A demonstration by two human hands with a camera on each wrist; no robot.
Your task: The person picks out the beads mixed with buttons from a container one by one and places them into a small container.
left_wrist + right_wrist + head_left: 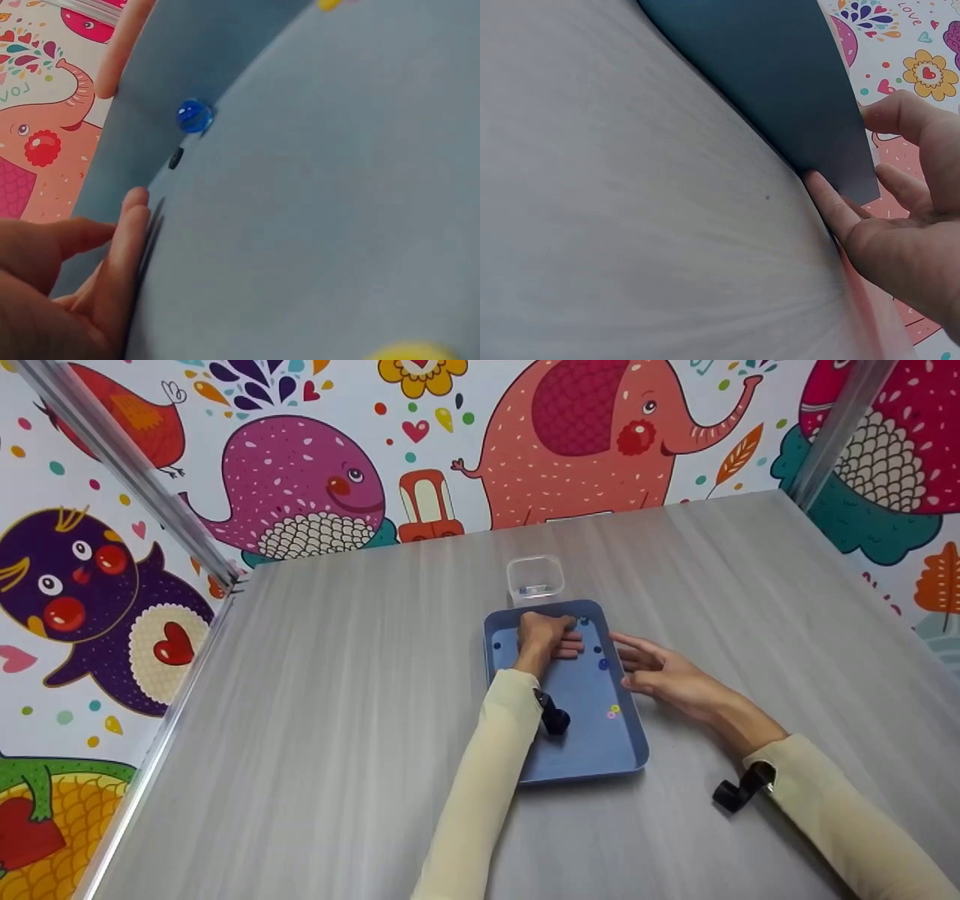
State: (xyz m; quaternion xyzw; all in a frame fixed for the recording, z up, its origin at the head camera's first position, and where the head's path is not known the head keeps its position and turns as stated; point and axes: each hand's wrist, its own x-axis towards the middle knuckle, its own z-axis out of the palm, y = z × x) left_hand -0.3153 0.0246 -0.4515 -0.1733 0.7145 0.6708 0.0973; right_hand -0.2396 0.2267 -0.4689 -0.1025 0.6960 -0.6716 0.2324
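Observation:
A blue tray [570, 735] lies on the table with several small beads on its floor. Inside its far part is my left hand [544, 637], fingers mostly straight and low against the floor. The left thumb is close to a dark bluish bead [584, 621]. A small black bead [176, 158] and a shiny blue bead [194, 116] lie along the right wall. My right hand [667, 679] is outside that wall; in the right wrist view its extended fingers [832, 204] touch the wall. Yellow [616, 708] and pink [611, 715] beads lie nearer the front.
A clear plastic container [535, 577] stands just beyond the tray's far edge, with a few small pieces inside. Another dark bead [497, 646] lies by the tray's left wall. The grey table [337, 697] meets cartoon-printed panels [442, 435] at the back.

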